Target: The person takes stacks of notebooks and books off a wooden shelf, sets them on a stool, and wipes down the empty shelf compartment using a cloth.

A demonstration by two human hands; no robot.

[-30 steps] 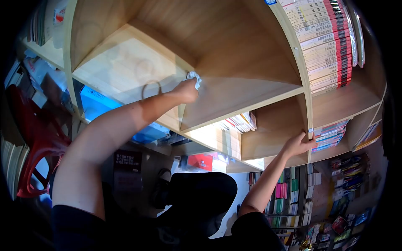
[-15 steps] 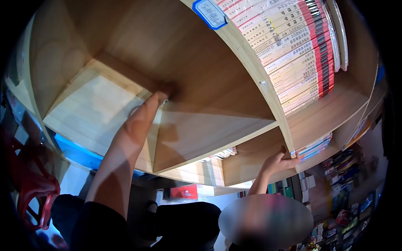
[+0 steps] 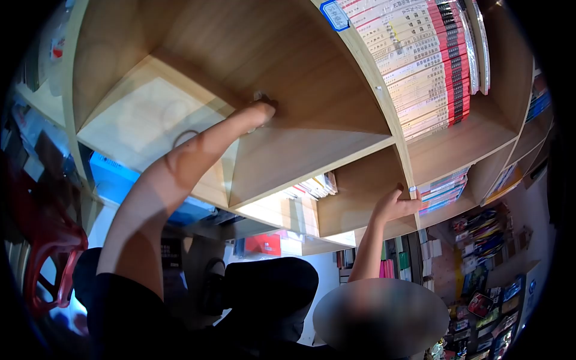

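My left hand [image 3: 260, 114] reaches deep into an open compartment of a wooden bookcase [image 3: 312, 156], pressed against its inner board. Whitish edges of what looks like a cloth [image 3: 258, 96] stick out around the closed fingers; most of it is hidden under the hand. My right hand [image 3: 393, 207] is closed around the front edge of an upright divider [image 3: 403, 159], its fingertips partly out of sight behind the board. Beyond that divider, a tight row of white books with red and black bands [image 3: 420, 66] fills the neighbouring compartment.
A blue-edged label [image 3: 335, 15] sticks to the divider's edge. Thinner books [image 3: 444, 189] stand in a lower compartment. A blue box [image 3: 114, 174] lies below the bookcase at left, near a red plastic stool [image 3: 57, 258]. More books [image 3: 483, 231] are at the far right.
My left hand has shifted up and right along the inner board, and the cloth's edges show more. The whole view has tilted slightly. My right hand stays on the divider.
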